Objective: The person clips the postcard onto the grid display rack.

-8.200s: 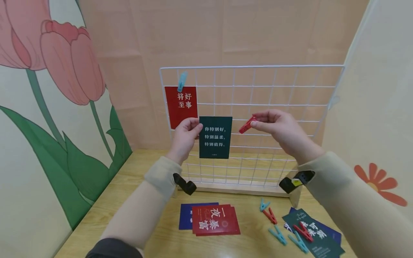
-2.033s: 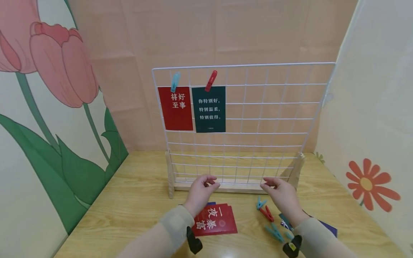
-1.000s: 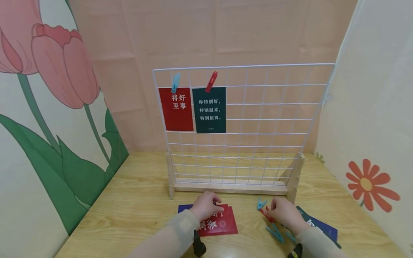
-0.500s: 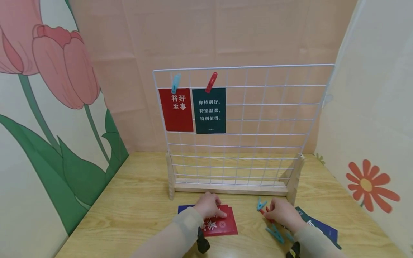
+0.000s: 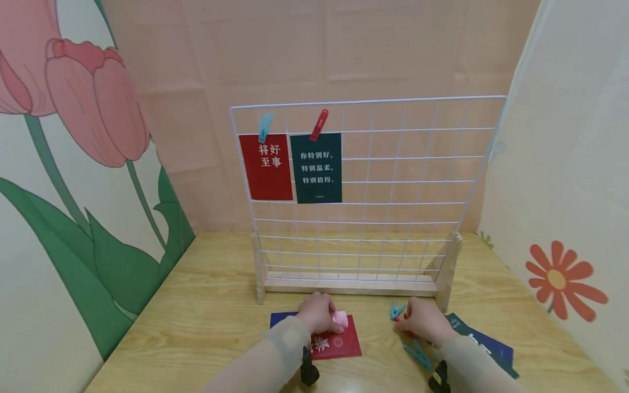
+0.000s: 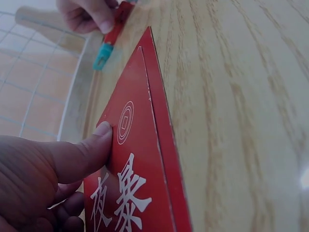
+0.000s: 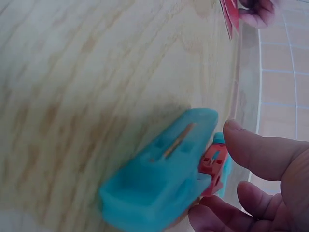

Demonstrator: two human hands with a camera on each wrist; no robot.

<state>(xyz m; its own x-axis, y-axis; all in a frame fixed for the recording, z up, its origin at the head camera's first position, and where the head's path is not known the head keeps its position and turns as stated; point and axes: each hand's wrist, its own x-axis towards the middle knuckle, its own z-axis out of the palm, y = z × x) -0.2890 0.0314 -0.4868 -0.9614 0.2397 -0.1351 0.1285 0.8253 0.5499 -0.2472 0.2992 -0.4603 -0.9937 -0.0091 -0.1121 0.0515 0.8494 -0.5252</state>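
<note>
My left hand pinches the edge of the top red card with white characters, thumb on its face and fingers curled beneath. Another red card shows under it in the left wrist view, and a blue card peeks out at the left. On the right, my right hand has thumb and fingers around a red clothespin, mostly hidden in the head view. Close by lie a teal clothespin behind it and another teal clothespin in front, which looms large in the right wrist view.
A white wire grid stands upright in a wooden base. Clipped on its left are a red card with a teal clothespin and a green card with a red clothespin. Green and blue cards lie at right.
Earlier the left hand held the green card and the right a red clothespin; that card now hangs on the grid. Both hands came down, and the top red card's edge now tips up, catching light.
</note>
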